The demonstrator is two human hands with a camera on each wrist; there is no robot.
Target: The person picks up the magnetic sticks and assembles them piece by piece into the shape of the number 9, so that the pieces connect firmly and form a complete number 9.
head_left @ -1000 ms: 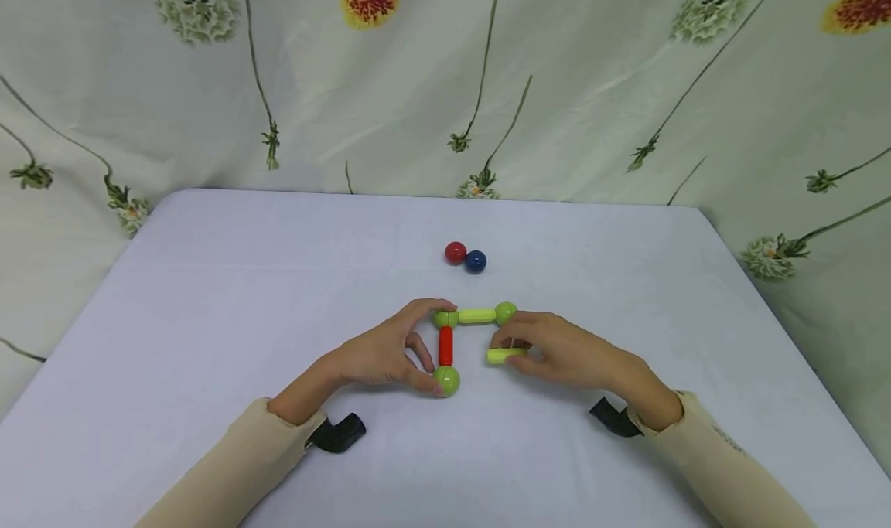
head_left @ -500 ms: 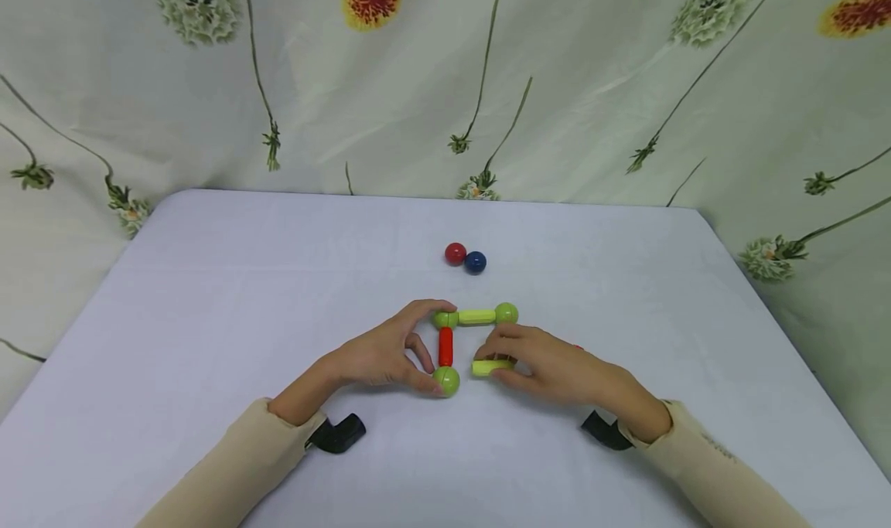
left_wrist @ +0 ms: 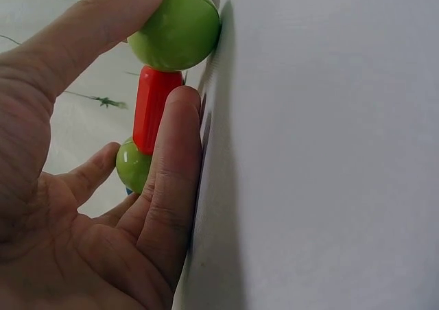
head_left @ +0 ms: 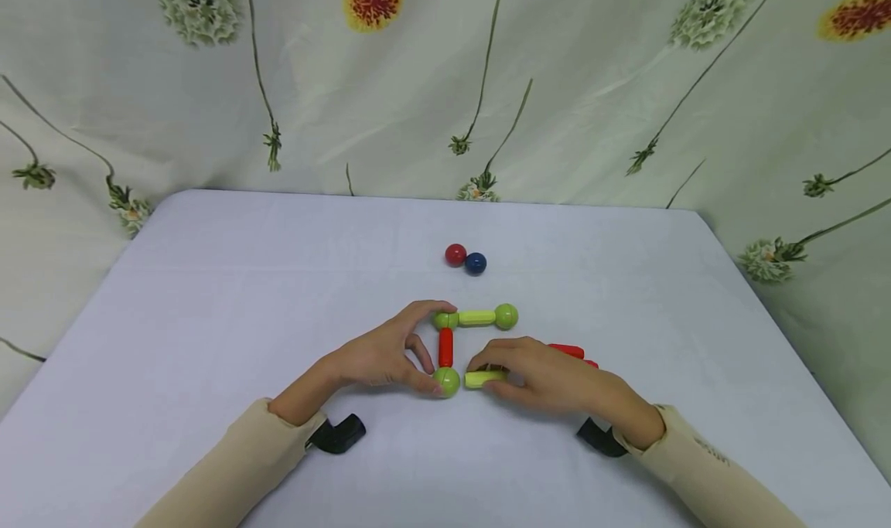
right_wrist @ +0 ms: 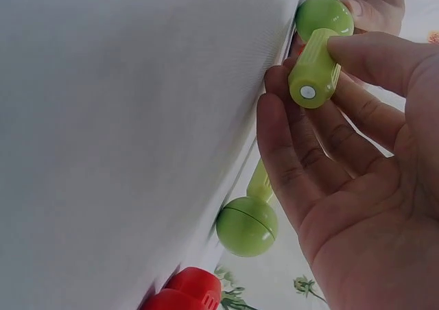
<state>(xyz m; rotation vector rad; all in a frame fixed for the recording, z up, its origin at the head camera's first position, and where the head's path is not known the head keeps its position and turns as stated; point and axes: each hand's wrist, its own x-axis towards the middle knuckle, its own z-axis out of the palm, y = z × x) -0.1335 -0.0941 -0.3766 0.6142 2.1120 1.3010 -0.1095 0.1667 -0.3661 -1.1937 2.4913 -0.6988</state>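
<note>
On the white table, green balls and magnetic rods make a corner shape. A red rod [head_left: 445, 348] joins the near green ball [head_left: 448, 382] to the corner green ball [head_left: 446, 321]. From that corner a yellow-green rod [head_left: 476, 318] runs right to another green ball [head_left: 506, 316]. My left hand [head_left: 383, 352] spans the red side, thumb on the near ball and index finger on the corner one. My right hand [head_left: 536, 369] pinches a loose yellow-green rod [right_wrist: 317, 66] between thumb and fingers. Its left tip is close beside the near ball; its other end shows a pale metal disc.
Behind the shape lie a red ball [head_left: 455, 255] and a blue ball [head_left: 476, 264], side by side. Red rods [head_left: 567, 351] lie past my right hand, partly hidden by it. A floral cloth [head_left: 592, 126] hangs beyond the table's far edge.
My right hand has carried the yellow-green rod left and toward me, up beside the near green ball. Red rods have come into sight behind it. The left hand has stayed put.
</note>
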